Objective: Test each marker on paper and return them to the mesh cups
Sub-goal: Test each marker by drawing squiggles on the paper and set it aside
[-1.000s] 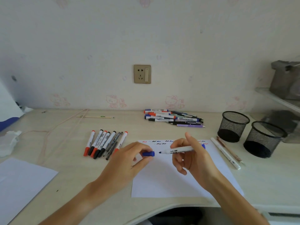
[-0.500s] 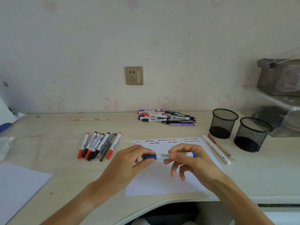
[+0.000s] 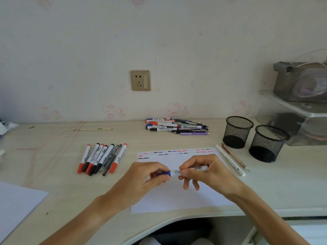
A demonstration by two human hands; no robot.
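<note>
A white marker with a blue cap (image 3: pixel 192 169) lies level between both hands above the test paper (image 3: pixel 177 198). My left hand (image 3: pixel 146 177) pinches the blue cap end; my right hand (image 3: pixel 205 172) grips the white barrel. The cap sits on the marker. Red, black and blue squiggles run along the paper's top edge. Two empty black mesh cups (image 3: pixel 238 131) (image 3: pixel 268 143) stand at the right. A row of red- and black-capped markers (image 3: pixel 101 159) lies left of the paper. Another pile of markers and pens (image 3: pixel 175 126) sits near the wall.
Two thin pens (image 3: pixel 231 159) lie between the paper and the cups. A second white sheet (image 3: pixel 16 204) is at the front left. A clear shelf with a grey pouch (image 3: pixel 300 85) stands at the far right. A pink cord (image 3: pixel 53 140) trails across the left side.
The cap, held apart from the tip a second ago, has been pushed onto the marker. Both hands now hold the capped marker together.
</note>
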